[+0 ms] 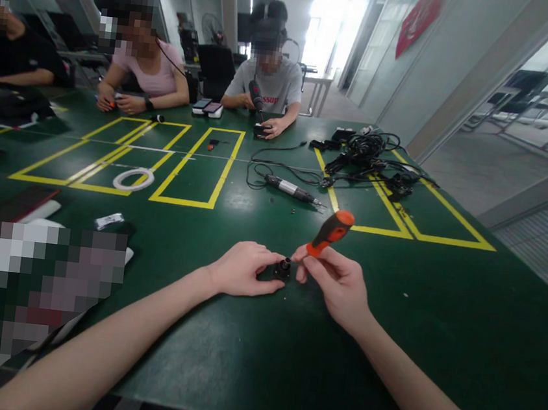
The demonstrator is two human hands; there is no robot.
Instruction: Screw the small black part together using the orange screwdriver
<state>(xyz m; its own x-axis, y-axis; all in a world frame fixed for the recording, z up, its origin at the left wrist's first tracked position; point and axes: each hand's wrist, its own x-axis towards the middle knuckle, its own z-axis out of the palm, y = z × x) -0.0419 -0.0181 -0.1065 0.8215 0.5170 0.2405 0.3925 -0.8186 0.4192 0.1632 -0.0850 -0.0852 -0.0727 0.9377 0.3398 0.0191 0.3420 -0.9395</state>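
My left hand (247,269) lies on the green table with thumb and forefinger closed around a small black part (282,269), which has a short round neck pointing up. Just to the right, my right hand (337,280) grips an orange and black screwdriver (332,232) low on its handle. The handle leans up and to the right. Its shaft and tip are hidden behind my fingers. My right fingertips are close beside the black part; whether they touch it I cannot tell.
An electric screwdriver (290,188) with a cord lies ahead, left of a pile of black cables (370,153). A white tape roll (133,179) rests near yellow tape outlines. Phones and white devices (26,237) crowd the left. Across the table (437,326), several people sit working.
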